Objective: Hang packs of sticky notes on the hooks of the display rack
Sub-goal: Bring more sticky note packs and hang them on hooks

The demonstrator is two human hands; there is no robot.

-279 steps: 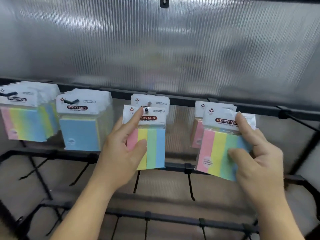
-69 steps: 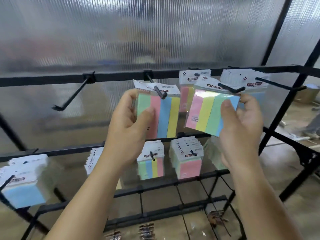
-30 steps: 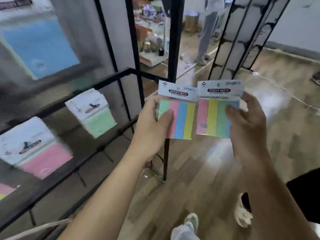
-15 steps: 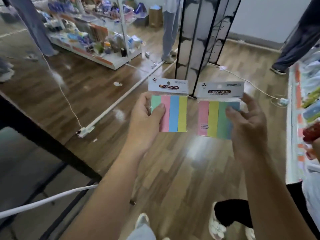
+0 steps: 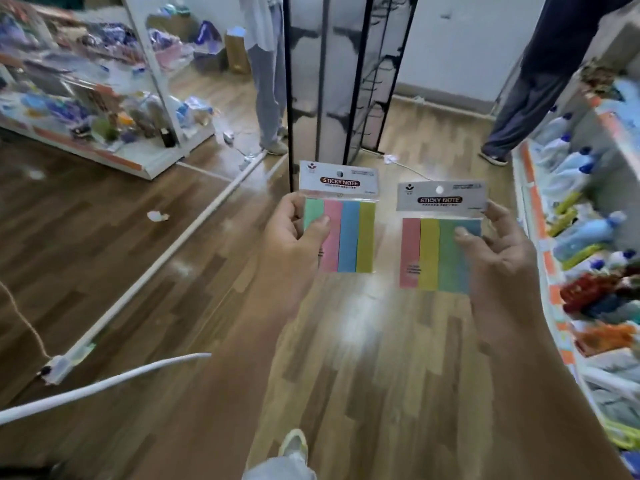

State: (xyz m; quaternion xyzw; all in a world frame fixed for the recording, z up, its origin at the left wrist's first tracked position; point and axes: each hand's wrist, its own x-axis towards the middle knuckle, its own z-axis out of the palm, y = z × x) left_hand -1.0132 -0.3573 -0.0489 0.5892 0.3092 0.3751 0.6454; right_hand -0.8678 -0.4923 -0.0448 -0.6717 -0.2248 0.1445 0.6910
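My left hand (image 5: 294,237) grips a pack of sticky notes (image 5: 344,233) with green, pink, blue and yellow strips and a white header card. My right hand (image 5: 498,251) holds a second pack (image 5: 433,251) with pink, yellow, green and blue strips, thumb on its front. Both packs are upright in front of me above a wooden floor. The rack I was at is out of view; another black display rack (image 5: 349,74) with hooks stands farther ahead.
A shelf of bottles (image 5: 581,209) runs along the right. A low white shelf of goods (image 5: 104,109) stands at the far left. Two people stand ahead, one by the rack (image 5: 266,81), one at the right (image 5: 540,81). A white cable (image 5: 104,382) crosses the lower left.
I have turned away from the rack with the hooks toward the open shop floor. Both hands still hold their packs, now a little farther apart.
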